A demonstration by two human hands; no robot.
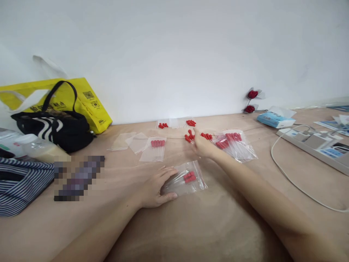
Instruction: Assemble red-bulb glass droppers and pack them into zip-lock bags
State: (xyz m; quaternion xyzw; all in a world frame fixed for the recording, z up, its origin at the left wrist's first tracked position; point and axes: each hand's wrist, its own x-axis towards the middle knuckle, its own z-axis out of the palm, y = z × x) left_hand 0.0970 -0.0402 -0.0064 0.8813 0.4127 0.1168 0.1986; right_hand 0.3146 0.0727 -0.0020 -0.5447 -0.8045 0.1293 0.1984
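Observation:
My left hand [159,187] lies on the tabletop with thumb and fingers spread, resting over the left end of a clear zip bag [178,187]. Inside that bag are several droppers with red bulbs [190,177]. Farther out, my right hand [204,145] has its fingers curled in at a small bunch of red-bulbed droppers [189,137]; their stems run into the fingers and are partly hidden. Just right of that hand lie more red-bulbed droppers [206,136]. A filled bag of droppers [240,147] sits beyond them, and another filled bag [156,148] lies to the left.
Flat clear bags [136,142] lie left of centre. More red bulbs [191,123] are near the wall. At left stand a yellow bag [95,109], a black bag [73,131] and a bottle [35,147]. At right are a tissue pack [275,119], a power strip [313,147] and a white cable [289,180].

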